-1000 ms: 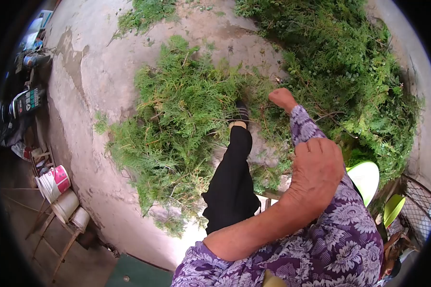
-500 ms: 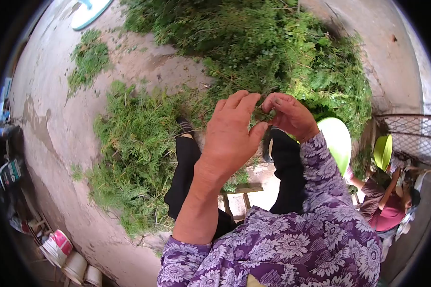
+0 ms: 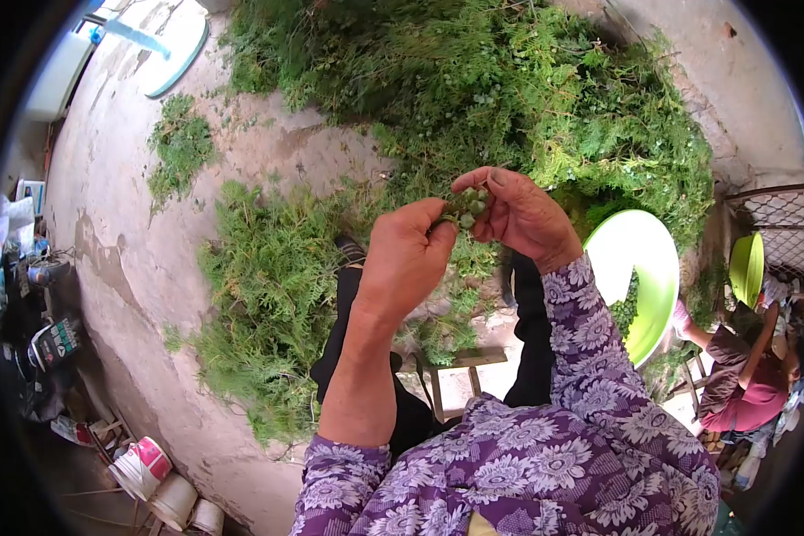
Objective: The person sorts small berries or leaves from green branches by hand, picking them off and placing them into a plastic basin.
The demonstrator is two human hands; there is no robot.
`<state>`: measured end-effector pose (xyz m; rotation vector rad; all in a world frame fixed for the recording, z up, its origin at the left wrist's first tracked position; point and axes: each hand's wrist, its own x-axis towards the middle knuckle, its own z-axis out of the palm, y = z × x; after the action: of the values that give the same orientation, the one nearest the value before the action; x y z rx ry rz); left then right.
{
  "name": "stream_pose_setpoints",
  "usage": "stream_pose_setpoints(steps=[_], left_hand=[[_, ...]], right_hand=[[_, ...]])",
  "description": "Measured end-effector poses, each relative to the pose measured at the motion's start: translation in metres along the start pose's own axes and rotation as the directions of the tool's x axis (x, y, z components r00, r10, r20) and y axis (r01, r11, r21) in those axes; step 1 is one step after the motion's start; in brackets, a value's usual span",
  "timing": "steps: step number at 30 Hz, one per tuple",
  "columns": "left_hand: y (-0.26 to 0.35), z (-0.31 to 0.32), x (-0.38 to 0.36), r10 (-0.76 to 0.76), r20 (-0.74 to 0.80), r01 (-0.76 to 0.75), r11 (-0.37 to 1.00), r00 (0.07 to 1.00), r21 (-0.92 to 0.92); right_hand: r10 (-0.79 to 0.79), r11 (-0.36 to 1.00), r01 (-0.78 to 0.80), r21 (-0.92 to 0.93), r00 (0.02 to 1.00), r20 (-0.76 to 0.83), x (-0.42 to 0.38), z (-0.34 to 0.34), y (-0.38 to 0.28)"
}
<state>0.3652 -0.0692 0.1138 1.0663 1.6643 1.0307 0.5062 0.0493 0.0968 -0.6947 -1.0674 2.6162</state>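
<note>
The left hand is pinching a sprig, looking light and bendy, best held at one end; the right hand, half-curled, is cupping its green cones, grip unclear.

One fisheye view on my feed, bright daylight, black vignette at both sides, edges bowed, greenery brightest at right, darker upper left, white glare inside lime-green basin, floor washed out lower centre, lower-left corner dim

Left hand and right hand pinch green-coned sprig; conifer branches on concrete floor; lime-green basin near right sleeve.
</note>
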Motion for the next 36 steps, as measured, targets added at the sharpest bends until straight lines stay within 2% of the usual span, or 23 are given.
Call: stream_pose_setpoints(steps=[1, 3, 7, 9, 10, 12, 15, 19, 21, 25, 28, 30, 31, 36], left_hand=[[0.001, 0.003, 0.002, 0.001, 0.003, -0.001, 1.000, 1.000, 0.009], [0.001, 0.012, 0.007, -0.006, -0.037, -0.001, 0.981, 0.999, -0.192], [0.004, 0.030, 0.014, 0.105, -0.131, -0.121, 0.985, 0.986, -0.124], [0.016, 0.033, 0.015, -0.054, -0.054, 0.037, 0.961, 0.997, -0.275], [0.017, 0.034, 0.016, -0.053, -0.057, 0.035, 0.962, 0.997, -0.271], [0.015, 0.036, 0.019, -0.096, 0.003, 0.087, 0.895, 0.995, -0.437], [0.014, 0.037, 0.024, -0.069, 0.023, 0.070, 0.846, 0.997, -0.528], [0.011, 0.048, 0.027, -0.032, -0.012, 0.021, 0.853, 0.999, -0.521], [0.012, 0.053, 0.029, -0.016, -0.073, -0.033, 0.781, 0.997, -0.623], [0.015, 0.057, 0.032, -0.049, -0.105, -0.026, 0.787, 0.993, -0.616], [0.013, 0.057, 0.035, -0.093, -0.109, -0.007, 0.727, 0.990, -0.686], [0.012, 0.057, 0.036, -0.126, -0.072, 0.024, 0.629, 0.989, -0.777], [0.011, 0.057, 0.037, -0.127, -0.072, 0.024, 0.629, 0.989, -0.777], [0.009, 0.056, 0.037, -0.152, -0.022, 0.048, 0.441, 0.988, -0.896]], right_hand=[[-0.019, 1.000, 0.019, 0.024, 1.000, 0.006, 0.000, -0.005, 0.000], [-0.047, 0.998, 0.046, 0.053, 0.999, 0.015, 0.000, -0.011, -0.001], [-0.057, 0.991, 0.069, 0.116, 0.993, -0.104, 0.000, -0.011, -0.004], [-0.069, 0.989, 0.085, 0.120, 0.989, -0.131, -0.001, -0.014, -0.004], [-0.080, 0.986, 0.096, 0.138, 0.990, -0.113, -0.002, -0.015, -0.005], [-0.096, 0.982, 0.109, 0.154, 0.991, -0.089, -0.004, -0.016, -0.008], [-0.084, 0.976, 0.103, 0.194, 0.991, -0.105, -0.009, -0.019, -0.013], [-0.099, 0.969, 0.119, 0.215, 0.990, -0.103, -0.015, -0.022, -0.015], [-0.107, 0.965, 0.126, 0.229, 0.990, -0.091, -0.018, -0.025, -0.017], [-0.137, 0.969, 0.152, 0.196, 0.986, -0.092, -0.019, -0.031, -0.019], [-0.143, 0.971, 0.163, 0.175, 0.982, -0.121, -0.018, -0.030, -0.020], [-0.137, 0.971, 0.161, 0.176, 0.981, -0.139, -0.018, -0.030, -0.021], [-0.132, 0.973, 0.155, 0.173, 0.982, -0.137, -0.018, -0.030, -0.021], [-0.141, 0.979, 0.161, 0.129, 0.979, -0.147, -0.015, -0.033, -0.020]])
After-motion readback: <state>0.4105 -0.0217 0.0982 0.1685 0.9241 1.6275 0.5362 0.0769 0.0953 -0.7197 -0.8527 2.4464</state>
